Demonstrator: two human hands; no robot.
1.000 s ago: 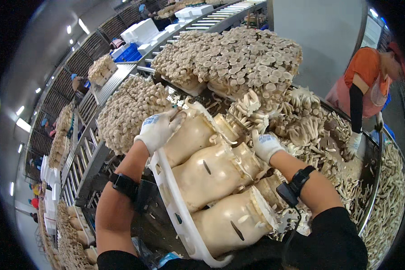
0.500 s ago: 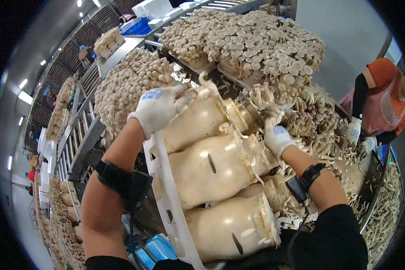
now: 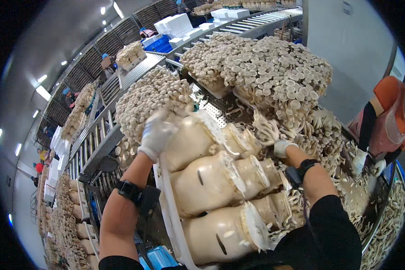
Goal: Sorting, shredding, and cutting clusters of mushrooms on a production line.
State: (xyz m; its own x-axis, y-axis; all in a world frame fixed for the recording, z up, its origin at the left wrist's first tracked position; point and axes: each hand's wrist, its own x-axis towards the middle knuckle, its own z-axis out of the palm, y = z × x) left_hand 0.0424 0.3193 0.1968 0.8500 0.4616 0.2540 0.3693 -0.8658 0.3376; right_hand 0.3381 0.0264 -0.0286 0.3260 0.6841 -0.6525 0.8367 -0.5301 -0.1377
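Several pale, wide-necked mushroom-growing bottles (image 3: 204, 182) lie on their sides in a white plastic crate (image 3: 168, 209) before me. Their cut, whitish ends face right. My left hand (image 3: 156, 136), in a white glove, is smeared by motion beside the base of the farthest bottle (image 3: 191, 137); its fingers cannot be made out. To the right of the bottle mouths, my right hand (image 3: 285, 148), also gloved, is closed on a clump of mushrooms (image 3: 266, 128) with long pale stems. Part of its fingers is hidden behind the stems.
Large mushroom blocks (image 3: 274, 67) stand beyond the bottles, another (image 3: 153, 96) at far left. A roller conveyor (image 3: 99, 135) runs along the left. Loose mushrooms (image 3: 387, 220) fill a bin at right, where a co-worker (image 3: 382, 117) in orange stands.
My left hand has come off the farthest bottle's end and is moving quickly. My right hand has drawn a mushroom clump away from the bottle mouth. The whole view has shifted.
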